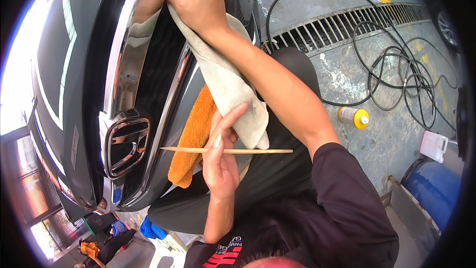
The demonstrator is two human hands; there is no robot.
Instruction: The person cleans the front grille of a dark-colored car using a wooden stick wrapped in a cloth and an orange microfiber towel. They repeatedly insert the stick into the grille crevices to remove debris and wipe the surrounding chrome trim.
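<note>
My right hand [201,2] is closed on one end of a pale grey cloth [218,79], its fingertips against the chrome grille trim [131,64] of a dark car. The trim mirrors the hand and cloth. From there the cloth hangs down under my right forearm to my left hand [220,161]. A thin, pointed wooden stick [263,151] lies across my left hand, gripped near its thumb. Behind those fingers is a folded orange towel [191,141]; whether the hand grips it too, I cannot tell. The chrome car emblem [128,148] sits left of the stick's tip.
A black hose [377,69] lies coiled on the worn floor beside a metal drain grate [337,27]. A yellow-and-white bottle [354,117] stands on the right, with a white jug [434,146] and blue drum [436,188] beyond. Another person [106,253] is at lower left.
</note>
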